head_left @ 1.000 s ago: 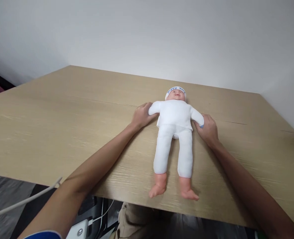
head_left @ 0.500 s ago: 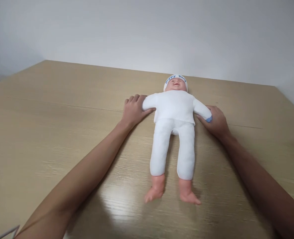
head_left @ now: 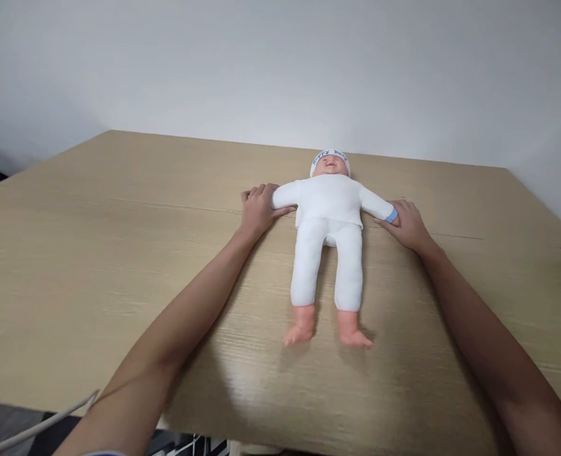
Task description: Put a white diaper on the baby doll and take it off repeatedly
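A baby doll (head_left: 330, 199) in a white top and trousers lies face up on the table, head away from me and bare feet toward me. Blue lettering runs across its white cap (head_left: 330, 155). Around the end of the doll's arm on the left, my left hand (head_left: 260, 206) is closed, the thumb stretched along beneath the sleeve. My right hand (head_left: 407, 225) grips the other arm at its blue cuff (head_left: 392, 215). Both doll hands are mostly hidden by mine. The doll's arms are spread out to the sides.
The wooden table (head_left: 94, 266) has a thin seam across it and meets a pale wall (head_left: 280, 69) at the back. A white cable (head_left: 47, 425) hangs by my left forearm at the near edge. Dark and white items show below that edge.
The view has pulled back and tilted, so the doll looks smaller and the table's near edge and cable come into sight. Both hands keep their hold on the doll's arms.
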Available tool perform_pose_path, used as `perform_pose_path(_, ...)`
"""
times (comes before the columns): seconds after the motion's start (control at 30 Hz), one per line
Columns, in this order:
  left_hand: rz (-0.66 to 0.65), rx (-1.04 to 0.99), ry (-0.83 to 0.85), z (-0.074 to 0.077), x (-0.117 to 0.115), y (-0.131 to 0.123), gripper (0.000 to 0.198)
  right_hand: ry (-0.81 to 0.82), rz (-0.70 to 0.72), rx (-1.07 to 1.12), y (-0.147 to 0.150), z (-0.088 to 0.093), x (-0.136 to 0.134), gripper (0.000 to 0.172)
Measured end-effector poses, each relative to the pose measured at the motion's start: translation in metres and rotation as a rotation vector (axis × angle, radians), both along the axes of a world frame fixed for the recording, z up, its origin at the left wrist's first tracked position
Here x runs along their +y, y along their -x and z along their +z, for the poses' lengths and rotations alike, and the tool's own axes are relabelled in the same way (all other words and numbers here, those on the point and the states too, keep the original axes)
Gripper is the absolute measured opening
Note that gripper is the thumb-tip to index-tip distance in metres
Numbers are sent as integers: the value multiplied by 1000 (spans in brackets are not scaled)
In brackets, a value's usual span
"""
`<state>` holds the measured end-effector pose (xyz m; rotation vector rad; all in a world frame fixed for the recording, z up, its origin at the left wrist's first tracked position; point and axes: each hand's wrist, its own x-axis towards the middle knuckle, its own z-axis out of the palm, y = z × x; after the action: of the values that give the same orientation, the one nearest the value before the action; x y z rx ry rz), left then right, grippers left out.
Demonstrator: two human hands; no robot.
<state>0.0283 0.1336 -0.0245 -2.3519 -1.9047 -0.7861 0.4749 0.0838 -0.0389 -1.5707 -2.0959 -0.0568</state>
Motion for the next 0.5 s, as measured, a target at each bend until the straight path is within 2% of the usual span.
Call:
perform_pose_path(0.13,37,-91,32,15,-29,-1,69,-58,-141,29,7,-4,-25,58)
perform_pose_path(0.3,117,-195,16,26,-71,6,53,-58,-345,94,27,-4,-78,65)
perform_pose_path(0.4,147,-242,-19,32,-103,8,51,-59,-387,143,41,4,-130,64)
perform_pose_path(0.47,117,-273,-37,34,-142,9,53,-42,-282,173,45,5,-185,60)
perform_pose_path(0.5,81,-287,-30,33,-169,9,55,-20,-230,193,45,2,-219,57)
